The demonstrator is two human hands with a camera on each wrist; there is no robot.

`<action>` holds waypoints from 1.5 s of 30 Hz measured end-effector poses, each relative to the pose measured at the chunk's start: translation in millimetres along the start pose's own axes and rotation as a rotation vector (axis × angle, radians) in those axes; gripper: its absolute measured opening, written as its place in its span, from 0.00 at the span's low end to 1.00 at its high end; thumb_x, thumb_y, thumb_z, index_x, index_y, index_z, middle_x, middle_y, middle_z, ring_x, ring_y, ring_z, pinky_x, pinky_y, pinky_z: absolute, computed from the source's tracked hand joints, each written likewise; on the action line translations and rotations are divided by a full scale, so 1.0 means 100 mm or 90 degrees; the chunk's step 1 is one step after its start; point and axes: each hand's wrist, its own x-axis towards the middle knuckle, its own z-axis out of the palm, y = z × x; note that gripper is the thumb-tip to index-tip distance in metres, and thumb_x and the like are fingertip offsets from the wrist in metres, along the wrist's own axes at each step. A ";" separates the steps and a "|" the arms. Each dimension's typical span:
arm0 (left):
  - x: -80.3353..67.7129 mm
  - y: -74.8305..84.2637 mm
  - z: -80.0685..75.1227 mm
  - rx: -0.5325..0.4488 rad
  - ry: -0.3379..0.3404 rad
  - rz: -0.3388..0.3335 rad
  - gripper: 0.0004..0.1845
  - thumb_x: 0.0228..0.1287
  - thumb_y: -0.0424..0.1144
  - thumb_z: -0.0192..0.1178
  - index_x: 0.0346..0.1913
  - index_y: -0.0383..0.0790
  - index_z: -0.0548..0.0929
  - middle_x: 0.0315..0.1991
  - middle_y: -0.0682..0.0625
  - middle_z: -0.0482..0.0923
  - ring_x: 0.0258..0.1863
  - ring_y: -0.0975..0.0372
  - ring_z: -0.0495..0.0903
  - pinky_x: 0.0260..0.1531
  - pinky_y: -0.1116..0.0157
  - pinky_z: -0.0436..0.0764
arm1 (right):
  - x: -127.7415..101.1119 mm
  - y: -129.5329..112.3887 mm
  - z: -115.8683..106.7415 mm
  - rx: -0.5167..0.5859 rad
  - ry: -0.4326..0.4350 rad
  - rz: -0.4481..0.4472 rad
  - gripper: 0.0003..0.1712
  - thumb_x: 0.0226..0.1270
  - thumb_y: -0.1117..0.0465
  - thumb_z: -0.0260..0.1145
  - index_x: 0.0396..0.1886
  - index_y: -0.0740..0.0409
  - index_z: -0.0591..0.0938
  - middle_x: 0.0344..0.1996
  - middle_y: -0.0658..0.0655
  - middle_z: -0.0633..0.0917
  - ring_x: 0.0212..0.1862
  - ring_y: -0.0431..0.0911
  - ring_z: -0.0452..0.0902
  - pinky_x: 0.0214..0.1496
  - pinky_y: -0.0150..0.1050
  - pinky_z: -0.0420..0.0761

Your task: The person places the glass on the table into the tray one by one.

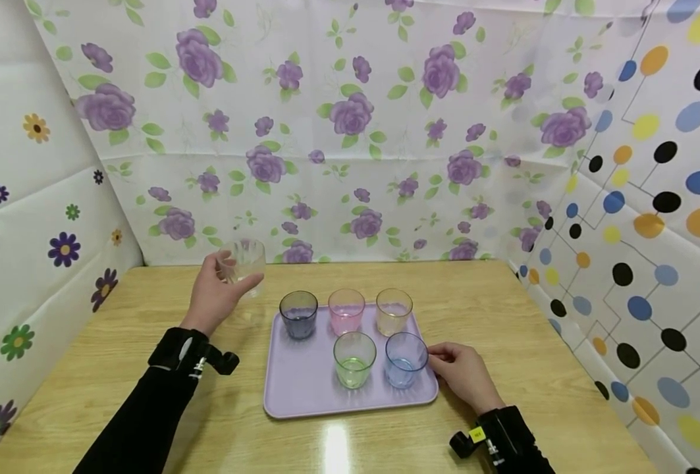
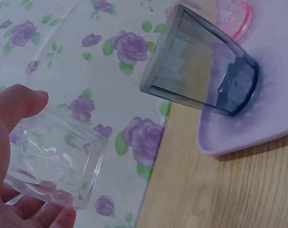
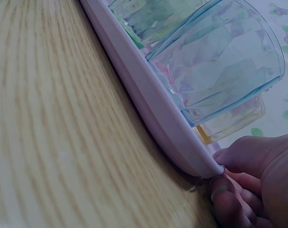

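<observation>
A clear glass (image 1: 247,263) is gripped between the thumb and fingers of my left hand (image 1: 216,293), raised over the table at the back left. In the left wrist view the clear glass (image 2: 56,159) lies tilted in the hand, near a dark grey glass (image 2: 201,66). My right hand (image 1: 465,375) pinches the right edge of a lilac tray (image 1: 302,395); the right wrist view shows thumb and fingers on the tray's rim (image 3: 201,164). Closest to those fingers stands a blue glass (image 1: 405,362) on the tray.
Also standing on the tray are a grey glass (image 1: 299,316), a pink glass (image 1: 346,313), a yellow glass (image 1: 394,313) and a green glass (image 1: 354,362). The wooden table (image 1: 207,421) ends at a flowered cloth wall (image 1: 350,164), with patterned cloths on both sides.
</observation>
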 end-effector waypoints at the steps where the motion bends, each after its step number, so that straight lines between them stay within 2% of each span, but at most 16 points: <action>1: -0.01 0.02 0.00 0.000 -0.001 0.002 0.56 0.76 0.61 0.68 0.90 0.43 0.45 0.85 0.35 0.57 0.87 0.37 0.52 0.84 0.40 0.62 | 0.00 0.00 0.00 -0.001 0.000 -0.001 0.11 0.76 0.59 0.74 0.50 0.58 0.93 0.36 0.50 0.91 0.37 0.41 0.83 0.35 0.30 0.84; 18: -0.14 0.29 -0.05 -0.001 -0.006 0.029 0.55 0.76 0.61 0.68 0.90 0.43 0.48 0.83 0.36 0.59 0.84 0.38 0.57 0.82 0.40 0.64 | 0.01 0.01 -0.01 0.004 -0.002 -0.005 0.11 0.75 0.58 0.74 0.50 0.58 0.93 0.36 0.51 0.91 0.37 0.41 0.84 0.36 0.30 0.84; 30: -0.26 0.37 -0.10 0.004 0.000 0.047 0.55 0.75 0.62 0.68 0.90 0.44 0.50 0.82 0.36 0.60 0.82 0.38 0.59 0.80 0.39 0.66 | 0.00 0.02 -0.01 0.007 -0.001 -0.002 0.11 0.75 0.59 0.74 0.50 0.58 0.93 0.35 0.51 0.91 0.37 0.41 0.84 0.36 0.30 0.84; 45: -0.43 0.52 -0.10 -0.015 -0.021 0.058 0.54 0.74 0.60 0.70 0.90 0.46 0.51 0.82 0.39 0.62 0.81 0.41 0.62 0.82 0.41 0.64 | 0.00 0.00 0.00 -0.001 0.000 -0.002 0.12 0.75 0.58 0.74 0.51 0.58 0.93 0.36 0.50 0.91 0.37 0.40 0.84 0.35 0.30 0.84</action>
